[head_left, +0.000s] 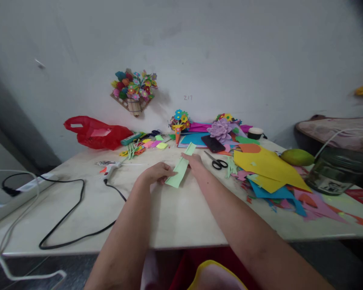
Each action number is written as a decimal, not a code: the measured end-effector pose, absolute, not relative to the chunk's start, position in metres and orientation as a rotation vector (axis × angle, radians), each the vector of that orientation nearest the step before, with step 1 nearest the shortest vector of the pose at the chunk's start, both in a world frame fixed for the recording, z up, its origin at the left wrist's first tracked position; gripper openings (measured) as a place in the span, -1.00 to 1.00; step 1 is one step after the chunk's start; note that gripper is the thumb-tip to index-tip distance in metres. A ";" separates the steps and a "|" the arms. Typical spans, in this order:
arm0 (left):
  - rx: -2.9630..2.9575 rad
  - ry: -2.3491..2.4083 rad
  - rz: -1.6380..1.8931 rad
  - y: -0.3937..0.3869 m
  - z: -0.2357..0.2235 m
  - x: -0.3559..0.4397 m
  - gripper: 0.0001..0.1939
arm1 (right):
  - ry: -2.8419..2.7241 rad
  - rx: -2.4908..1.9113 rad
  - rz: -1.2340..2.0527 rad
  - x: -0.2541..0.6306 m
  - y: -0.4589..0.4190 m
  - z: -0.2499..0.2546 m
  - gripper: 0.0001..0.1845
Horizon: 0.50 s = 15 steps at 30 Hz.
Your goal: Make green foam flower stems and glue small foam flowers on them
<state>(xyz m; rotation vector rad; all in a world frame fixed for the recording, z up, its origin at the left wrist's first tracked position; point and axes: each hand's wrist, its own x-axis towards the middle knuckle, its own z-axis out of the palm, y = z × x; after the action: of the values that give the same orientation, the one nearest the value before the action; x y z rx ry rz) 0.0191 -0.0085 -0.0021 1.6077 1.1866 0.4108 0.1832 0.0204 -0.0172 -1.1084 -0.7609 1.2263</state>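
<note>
A strip of light green paper [179,171] is held a little above the middle of the table, slanting away from me, with a narrow fold along its left edge. My left hand [159,173] pinches it near its lower end. Farther up, my right hand [194,160] grips its right side, fingers partly hidden behind the paper. Just right of that hand lie black-handled scissors [218,162], and beside them a bundle of thin green paper strips [230,167].
On the left are a glue gun [109,170] with a looping black cable, a power strip [24,193] and a red plastic bag [98,133]. Coloured paper scraps [269,167], a mango [297,157] and a glass jar [335,173] occupy the right. Behind lie a phone [213,143] and paper flowers [181,117].
</note>
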 end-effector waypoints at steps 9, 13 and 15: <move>1.685 1.139 0.257 -0.016 0.006 0.014 -0.58 | -0.558 -0.986 1.162 0.191 0.028 -0.019 -0.79; 1.708 1.140 0.348 -0.013 0.004 0.016 -0.59 | -0.597 -0.974 1.221 0.190 0.026 -0.017 -0.85; 1.715 1.141 0.354 -0.013 0.004 0.016 -0.60 | -0.597 -0.980 1.209 0.191 0.027 -0.017 -0.86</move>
<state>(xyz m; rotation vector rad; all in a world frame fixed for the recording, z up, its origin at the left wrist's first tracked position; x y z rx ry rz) 0.0162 -0.0126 0.0041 1.7154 1.1406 0.3540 0.1905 0.0265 -0.0168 -0.9798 -0.5973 1.2093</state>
